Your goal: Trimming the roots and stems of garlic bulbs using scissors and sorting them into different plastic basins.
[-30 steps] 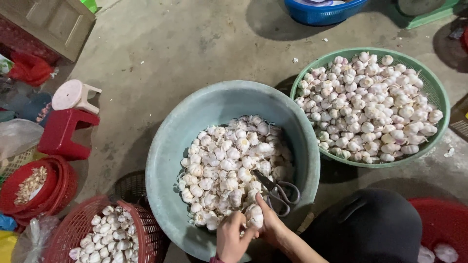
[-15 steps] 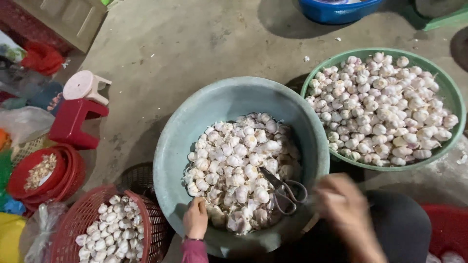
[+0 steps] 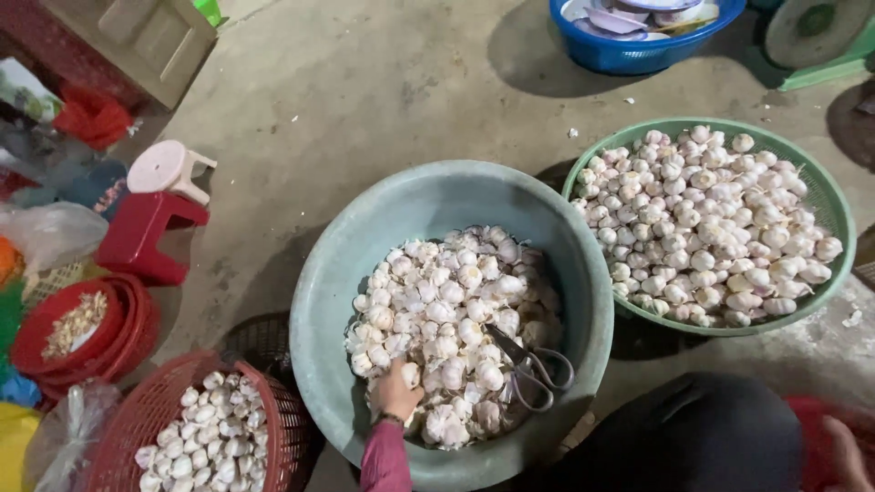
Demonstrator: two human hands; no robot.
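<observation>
Though half buried in the heap, curls the fingers (image 3: 390, 372) of the left hand (image 3: 394, 394) knuckles-up over the white garlic bulbs (image 3: 447, 301), narrow rather than spread; cannot tell whether closed on one bulb or merely resting among them. Reaches in over the near rim on a pink sleeve (image 3: 385, 460), probably because that edge lies closest to the body. Leaves the steel scissors with grey loop handles (image 3: 533, 369) lying flat on the bulbs just right of that hand, untouched, blades pointing into the heap, handles toward the near rim as if for an easy pick-up. Keeps all this inside the large round grey-green plastic basin (image 3: 365, 246), set on the bare concrete floor (image 3: 365, 100) straight ahead. Shows the right hand (image 3: 843, 451) only as a blur at the lower right edge, well apart from the basin; fingers there unreadable. Flanks the basin with a green woven plastic basket (image 3: 825, 196) heaped with garlic on the right and a red mesh basket (image 3: 137, 419) part-filled with more on the left, each close beside it, seemingly within arm's reach. Farther left, stacked red bowls (image 3: 128, 310) and a small red stool with a white top (image 3: 155, 205).
</observation>
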